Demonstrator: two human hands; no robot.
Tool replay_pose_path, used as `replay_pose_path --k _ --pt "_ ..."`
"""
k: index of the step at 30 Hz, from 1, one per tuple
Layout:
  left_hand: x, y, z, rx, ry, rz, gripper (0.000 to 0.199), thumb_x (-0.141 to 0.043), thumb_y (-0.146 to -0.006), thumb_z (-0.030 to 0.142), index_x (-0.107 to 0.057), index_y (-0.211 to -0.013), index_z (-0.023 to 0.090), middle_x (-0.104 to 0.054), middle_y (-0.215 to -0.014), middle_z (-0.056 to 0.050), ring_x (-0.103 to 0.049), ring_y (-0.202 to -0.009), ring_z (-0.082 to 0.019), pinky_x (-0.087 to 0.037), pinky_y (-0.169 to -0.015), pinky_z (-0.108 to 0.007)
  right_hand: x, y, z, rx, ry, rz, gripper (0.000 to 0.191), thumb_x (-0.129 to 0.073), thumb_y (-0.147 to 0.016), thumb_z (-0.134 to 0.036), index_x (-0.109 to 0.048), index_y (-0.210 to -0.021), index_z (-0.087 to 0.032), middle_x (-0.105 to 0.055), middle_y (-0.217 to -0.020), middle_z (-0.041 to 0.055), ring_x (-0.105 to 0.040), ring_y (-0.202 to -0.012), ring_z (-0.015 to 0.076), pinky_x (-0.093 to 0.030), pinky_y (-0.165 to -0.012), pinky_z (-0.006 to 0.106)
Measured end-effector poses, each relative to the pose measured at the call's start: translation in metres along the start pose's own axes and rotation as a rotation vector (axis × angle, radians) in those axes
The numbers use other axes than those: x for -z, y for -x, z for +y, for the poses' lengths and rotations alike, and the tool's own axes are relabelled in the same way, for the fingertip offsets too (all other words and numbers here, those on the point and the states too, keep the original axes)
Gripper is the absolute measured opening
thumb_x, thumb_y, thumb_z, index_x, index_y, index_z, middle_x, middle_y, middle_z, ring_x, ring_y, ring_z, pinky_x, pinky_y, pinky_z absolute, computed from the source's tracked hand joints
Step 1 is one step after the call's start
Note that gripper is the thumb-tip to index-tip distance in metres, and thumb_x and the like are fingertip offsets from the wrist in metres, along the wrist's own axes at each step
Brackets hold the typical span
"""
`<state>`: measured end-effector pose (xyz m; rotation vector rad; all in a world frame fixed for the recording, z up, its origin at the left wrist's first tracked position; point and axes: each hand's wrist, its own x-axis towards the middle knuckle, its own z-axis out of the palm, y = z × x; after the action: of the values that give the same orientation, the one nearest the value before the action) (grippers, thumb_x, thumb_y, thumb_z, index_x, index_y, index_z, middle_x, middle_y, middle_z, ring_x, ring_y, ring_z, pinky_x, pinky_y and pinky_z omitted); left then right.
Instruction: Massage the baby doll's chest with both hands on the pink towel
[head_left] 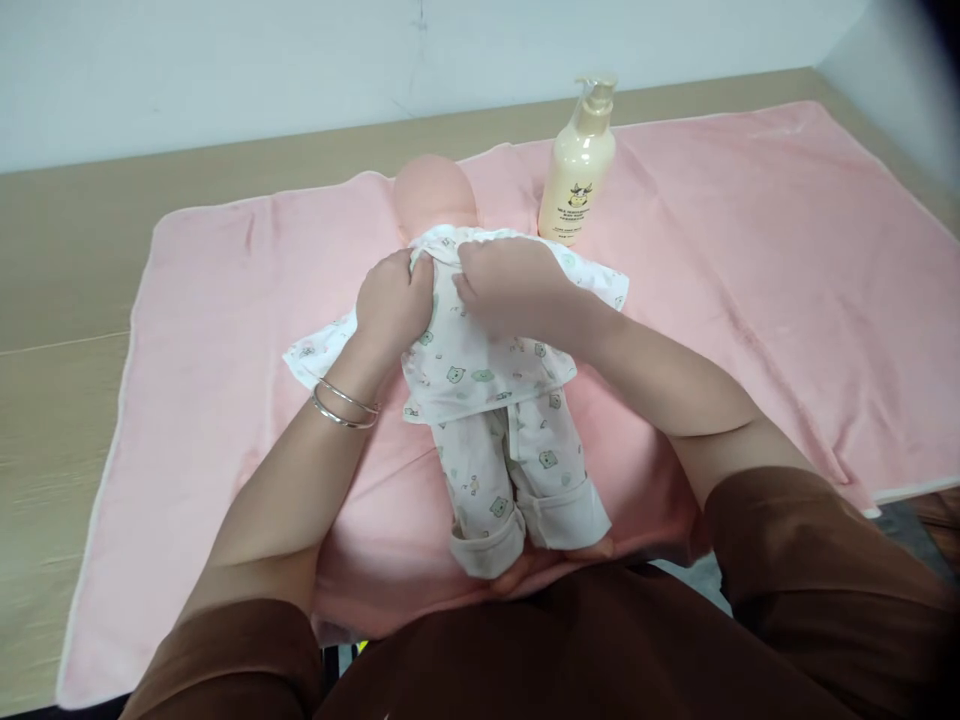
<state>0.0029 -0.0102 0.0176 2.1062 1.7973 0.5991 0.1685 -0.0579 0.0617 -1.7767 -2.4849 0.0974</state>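
A: What were the hands busy with?
B: The shirt (484, 365) on the doll (435, 195), up by its neckline, as far as I could judge. The left hand (394, 300) pinched the cloth between thumb and fingers; the right hand (517, 285) was closed on it just across.
A: And the doll?
B: Stretched out under both hands — head just beyond them, trousers (472, 470) reaching back toward the person's body.
A: What did the next move call for?
B: Small, even pulls, I'd say, keeping the cloth flat between the two hands.
A: Any room?
B: Sideways, yes. The blanket (217, 300) ran well out left of the left hand, with the table (60, 400) past its edge, and farther still right of the right hand. The bottle (576, 175) was the snag — it stood just beyond the right hand, where a wide swing could have tipped it.
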Motion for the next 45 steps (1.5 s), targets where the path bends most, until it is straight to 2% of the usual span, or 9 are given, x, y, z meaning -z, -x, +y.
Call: replay_pose_path --k 6,9,14,19,22,30,37,43,45 --pt "-0.009 0.018 0.012 -0.109 -0.11 0.077 0.045 -0.029 -0.104 0.039 -0.064 -0.115 0.013 -0.069 -0.131 -0.025 -0.058 -0.138 -0.04 -0.042 -0.122 -0.056 -0.021 -0.032 0.027 -0.119 -0.161 0.038 0.057 -0.028 -0.11 -0.05 -0.064 -0.125 -0.008 -0.074 -0.116 0.0194 -0.07 -0.105 0.0328 -0.053 -0.092 0.045" --pt "-0.009 0.011 0.004 -0.16 -0.073 0.061 0.039 -0.035 -0.101 0.039 -0.063 -0.112 0.015 -0.07 -0.127 -0.024 -0.06 -0.134 -0.04 -0.043 -0.121 -0.057 -0.024 -0.023 0.016 -0.125 -0.087 0.097 0.057 -0.026 -0.109 -0.045 -0.067 -0.122 -0.007 -0.073 -0.115 0.022 -0.07 -0.107 0.0362 -0.052 -0.094 0.05" --pt "-0.009 -0.009 -0.015 -0.1 0.054 -0.008 0.039 -0.039 -0.101 0.051 -0.064 -0.096 0.021 -0.075 -0.109 -0.02 -0.069 -0.11 -0.04 -0.054 -0.106 -0.059 -0.015 0.001 -0.006 -0.052 0.041 0.119 0.047 -0.032 -0.107 -0.037 -0.072 -0.109 -0.012 -0.074 -0.102 0.0209 -0.071 -0.094 0.0361 -0.054 -0.08 0.049" --pt "-0.02 0.016 -0.002 -0.181 0.006 0.13 0.048 -0.033 -0.104 0.046 -0.062 -0.121 0.013 -0.065 -0.138 -0.027 -0.053 -0.144 -0.043 -0.035 -0.127 -0.061 -0.024 -0.021 0.013 -0.132 -0.082 0.104 0.059 -0.027 -0.108 -0.048 -0.071 -0.119 -0.01 -0.076 -0.111 0.0215 -0.071 -0.101 0.0379 -0.053 -0.091 0.053" --pt "-0.022 0.028 0.004 -0.218 -0.025 0.158 0.052 -0.031 -0.104 0.042 -0.058 -0.133 0.009 -0.059 -0.149 -0.028 -0.046 -0.152 -0.041 -0.03 -0.132 -0.058 -0.029 -0.031 0.022 -0.123 -0.121 0.109 0.062 -0.029 -0.109 -0.052 -0.065 -0.128 -0.006 -0.075 -0.118 0.0221 -0.071 -0.108 0.0379 -0.052 -0.096 0.052" --pt "-0.007 -0.002 -0.015 -0.107 0.1 0.016 0.039 -0.041 -0.101 0.053 -0.066 -0.104 0.023 -0.074 -0.115 -0.02 -0.067 -0.12 -0.039 -0.052 -0.112 -0.058 -0.012 0.002 -0.005 -0.013 0.054 0.105 0.043 -0.038 -0.109 -0.037 -0.07 -0.114 -0.009 -0.076 -0.111 0.0201 -0.071 -0.106 0.0337 -0.054 -0.096 0.045" --pt "-0.019 0.029 0.002 -0.201 0.011 0.16 0.055 -0.033 -0.103 0.05 -0.06 -0.133 0.012 -0.058 -0.151 -0.026 -0.045 -0.153 -0.042 -0.027 -0.132 -0.061 -0.032 -0.034 0.028 -0.076 -0.178 0.119 0.061 -0.035 -0.108 -0.051 -0.059 -0.138 -0.004 -0.069 -0.136 0.0246 -0.066 -0.124 0.0373 -0.05 -0.106 0.05" --pt "-0.018 0.002 -0.009 -0.076 0.209 0.091 0.036 -0.044 -0.1 0.05 -0.07 -0.106 0.025 -0.075 -0.12 -0.016 -0.067 -0.125 -0.037 -0.049 -0.117 -0.057 -0.035 -0.014 0.0 -0.026 -0.059 0.173 0.056 -0.034 -0.108 -0.035 -0.053 -0.145 0.003 -0.061 -0.149 0.0282 -0.056 -0.142 0.0389 -0.04 -0.122 0.055" --pt "-0.021 -0.004 -0.014 -0.03 0.267 0.131 0.033 -0.046 -0.099 0.046 -0.07 -0.105 0.024 -0.076 -0.118 -0.014 -0.069 -0.121 -0.035 -0.051 -0.114 -0.055 -0.033 -0.006 -0.011 -0.02 -0.038 0.174 0.054 -0.034 -0.107 -0.027 -0.05 -0.149 0.003 -0.056 -0.155 0.0281 -0.05 -0.148 0.0383 -0.038 -0.124 0.054"
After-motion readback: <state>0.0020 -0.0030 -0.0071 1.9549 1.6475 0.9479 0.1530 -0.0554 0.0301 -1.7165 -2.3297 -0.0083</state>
